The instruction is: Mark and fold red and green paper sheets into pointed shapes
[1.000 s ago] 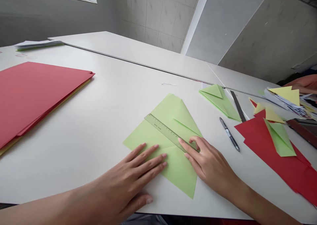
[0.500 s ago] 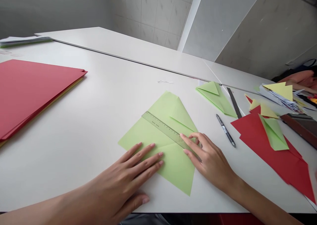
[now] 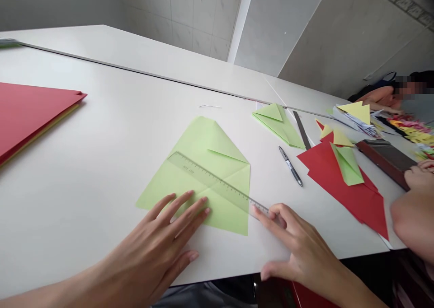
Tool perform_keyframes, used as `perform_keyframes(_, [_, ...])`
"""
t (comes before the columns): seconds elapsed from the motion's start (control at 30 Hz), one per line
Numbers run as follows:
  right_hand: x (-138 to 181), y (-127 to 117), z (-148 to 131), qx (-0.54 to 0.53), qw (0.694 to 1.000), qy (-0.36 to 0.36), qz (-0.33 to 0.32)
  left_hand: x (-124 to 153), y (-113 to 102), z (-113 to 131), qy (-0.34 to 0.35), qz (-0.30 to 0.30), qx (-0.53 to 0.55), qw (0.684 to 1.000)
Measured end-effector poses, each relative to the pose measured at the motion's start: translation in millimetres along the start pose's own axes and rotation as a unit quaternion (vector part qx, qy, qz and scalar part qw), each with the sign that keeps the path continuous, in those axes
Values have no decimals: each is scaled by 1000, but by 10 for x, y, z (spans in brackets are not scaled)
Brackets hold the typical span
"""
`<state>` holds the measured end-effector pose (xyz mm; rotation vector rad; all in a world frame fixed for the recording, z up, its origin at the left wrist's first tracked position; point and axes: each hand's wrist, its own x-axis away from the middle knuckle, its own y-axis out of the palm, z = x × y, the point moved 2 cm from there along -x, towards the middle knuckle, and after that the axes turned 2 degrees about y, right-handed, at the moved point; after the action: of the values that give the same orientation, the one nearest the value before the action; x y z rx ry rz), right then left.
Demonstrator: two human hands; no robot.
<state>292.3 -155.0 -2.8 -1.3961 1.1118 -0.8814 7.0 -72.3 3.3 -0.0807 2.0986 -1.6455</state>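
Note:
A light green sheet of paper point(image 3: 230, 217) lies on the table, with a fold at its upper right and its top corners folded in. Across it, slanting down to the right, runs a clear plastic ruler point(image 3: 217, 181) whose right end sticks out past the paper's edge. My left hand point(image 3: 169, 240) rests flat on the paper's lower left part, fingers spread, below the ruler. At the ruler's right end, the fingers of my right hand point(image 3: 294, 240) grip it, the index fingertip on top and the thumb held apart near the table edge.
Red sheets point(image 3: 349, 195) with a small folded green piece point(image 3: 347, 165) lie at right, near a pen point(image 3: 290, 165). Behind are another folded green paper point(image 3: 280, 125) and a dark strip point(image 3: 301, 129). A red stack point(image 3: 34, 114) lies left. Another person's arm point(image 3: 415, 217) reaches in at right.
My right hand has moved down and right with the ruler's end, which now passes the paper's edge. The paper looks slightly turned. The view has swung right, bringing another person's arm in.

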Motion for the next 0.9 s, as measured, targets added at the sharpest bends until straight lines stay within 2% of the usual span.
perform_keyframes(0.1, [130, 50, -57, 14, 999, -30, 24, -39, -34, 53, -19, 2, -15, 1000])
perform_keyframes(0.3, [404, 149, 21, 83, 995, -4, 57, -72, -65, 104, -45, 8, -30, 998])
perform_keyframes(0.43, [511, 159, 38, 97, 992, -29, 82, -61, -48, 103, -38, 13, -43, 998])
perform_keyframes(0.7, [581, 45, -13, -4, 995, -39, 93, 18, 20, 81, -46, 13, -22, 999])
perform_keyframes(0.9, [596, 70, 25, -97, 989, 12, 113, 32, -33, 77, -57, 33, 1, 998])
